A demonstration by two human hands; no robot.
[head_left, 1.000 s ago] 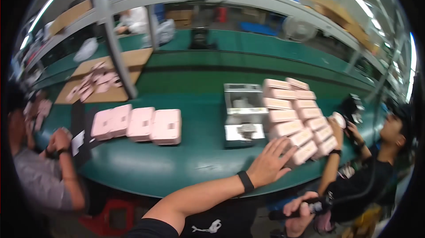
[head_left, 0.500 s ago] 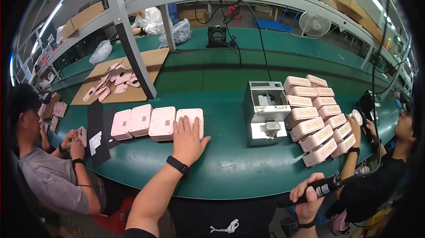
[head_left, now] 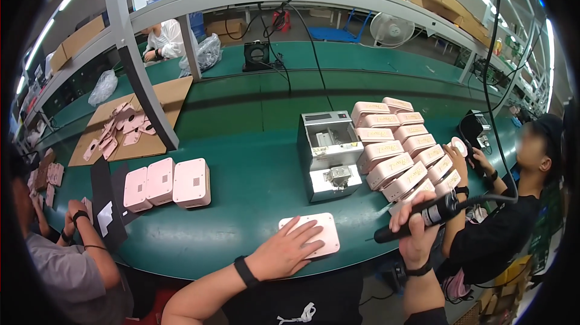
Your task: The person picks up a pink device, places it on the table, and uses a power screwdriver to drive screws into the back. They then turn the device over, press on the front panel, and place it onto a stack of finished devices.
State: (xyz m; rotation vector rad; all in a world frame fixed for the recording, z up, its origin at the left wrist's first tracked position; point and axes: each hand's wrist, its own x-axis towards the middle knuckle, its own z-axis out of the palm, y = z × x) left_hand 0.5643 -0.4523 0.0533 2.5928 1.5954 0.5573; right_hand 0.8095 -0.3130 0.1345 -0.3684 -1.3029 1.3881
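My left hand (head_left: 285, 252) lies flat with fingers spread on top of a pale pink, square plastic housing (head_left: 328, 234) near the table's front edge. In my right hand (head_left: 417, 237) is a black corded electric screwdriver (head_left: 446, 207), my fingers wrapped round its body. Its thin bit points left, a little to the right of the housing and apart from it. A metal machine with an open-topped bay (head_left: 329, 156), probably a screw feeder, stands just beyond the housing. Left of that, three similar pink housings (head_left: 192, 183) sit side by side.
Two rows of pink boxes with gold lettering (head_left: 386, 171) stand right of the machine. Pink panels (head_left: 124, 125) are heaped on cardboard (head_left: 168, 98) at the back left. A co-worker (head_left: 66, 258) sits at left, another (head_left: 504, 216) at right. The screwdriver's cable (head_left: 489, 65) hangs from above.
My left hand has brought one pink housing from the row toward me and to the right. My right hand has raised the screwdriver above the table's edge. The view has shifted right.
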